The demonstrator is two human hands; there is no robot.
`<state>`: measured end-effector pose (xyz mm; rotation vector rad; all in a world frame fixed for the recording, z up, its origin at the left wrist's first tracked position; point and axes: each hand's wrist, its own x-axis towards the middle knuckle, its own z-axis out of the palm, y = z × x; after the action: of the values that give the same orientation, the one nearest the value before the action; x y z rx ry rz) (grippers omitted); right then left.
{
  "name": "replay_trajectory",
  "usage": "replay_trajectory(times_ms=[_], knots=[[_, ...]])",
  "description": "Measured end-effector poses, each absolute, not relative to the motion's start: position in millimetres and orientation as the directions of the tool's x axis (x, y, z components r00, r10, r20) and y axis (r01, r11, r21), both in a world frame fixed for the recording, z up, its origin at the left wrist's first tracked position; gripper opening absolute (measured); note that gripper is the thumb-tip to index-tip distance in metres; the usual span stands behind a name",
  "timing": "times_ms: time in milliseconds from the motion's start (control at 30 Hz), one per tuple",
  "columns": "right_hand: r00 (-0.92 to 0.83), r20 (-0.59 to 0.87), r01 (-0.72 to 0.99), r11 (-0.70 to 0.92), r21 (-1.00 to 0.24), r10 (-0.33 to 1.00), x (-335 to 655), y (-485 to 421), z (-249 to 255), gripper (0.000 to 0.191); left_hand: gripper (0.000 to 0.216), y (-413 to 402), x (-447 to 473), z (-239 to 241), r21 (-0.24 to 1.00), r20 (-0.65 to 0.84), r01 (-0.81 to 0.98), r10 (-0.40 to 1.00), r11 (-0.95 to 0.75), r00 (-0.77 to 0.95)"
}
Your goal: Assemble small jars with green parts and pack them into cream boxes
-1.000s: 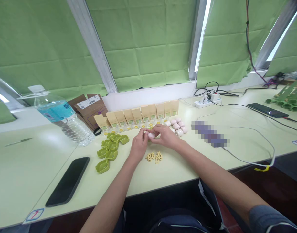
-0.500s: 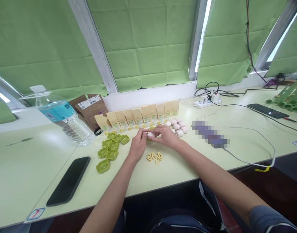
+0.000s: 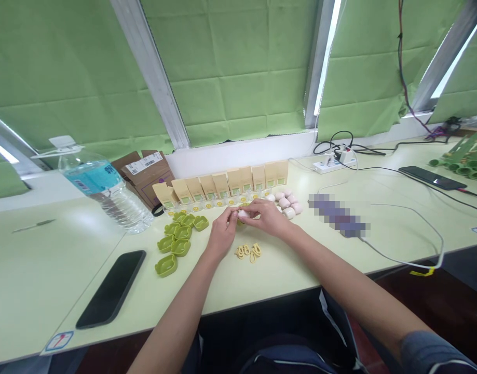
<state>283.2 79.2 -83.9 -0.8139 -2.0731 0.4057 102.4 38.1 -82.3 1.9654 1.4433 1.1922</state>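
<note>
Where right hand [image 3: 267, 217] grips, a pinkish piece [image 3: 243, 214] (half-hidden) abuts left hand [image 3: 223, 228].

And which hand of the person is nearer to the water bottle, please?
The left. The left hand is to the right of the water bottle, apart from it; the right hand is farther, on the other side of the left hand.

I can make out no words — the bottle label [image 3: 101, 177] and box label [image 3: 144, 162] are too small. One table sticker [image 3: 59, 341] bears a blue-framed red mark — unclear.
</note>
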Motion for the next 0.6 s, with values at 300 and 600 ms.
replay_trajectory(times_ms=[300, 600], knots=[[-0.463, 0.576, 0.431, 0.739, -0.518, 0.674, 284.5, 78.1, -80.1, 0.022, 0.036, 42.4, 101.0, -86.3, 0.711, 0.444, 0.568, 0.891, -0.414, 0.094], [-0.437, 0.556, 0.397, 0.706, -0.587, 0.707, 284.3, 81.4, -82.3, 0.029, 0.038, 40.9, 103.6, -84.2, 0.721, 0.464, 0.542, 0.882, -0.431, 0.084]])
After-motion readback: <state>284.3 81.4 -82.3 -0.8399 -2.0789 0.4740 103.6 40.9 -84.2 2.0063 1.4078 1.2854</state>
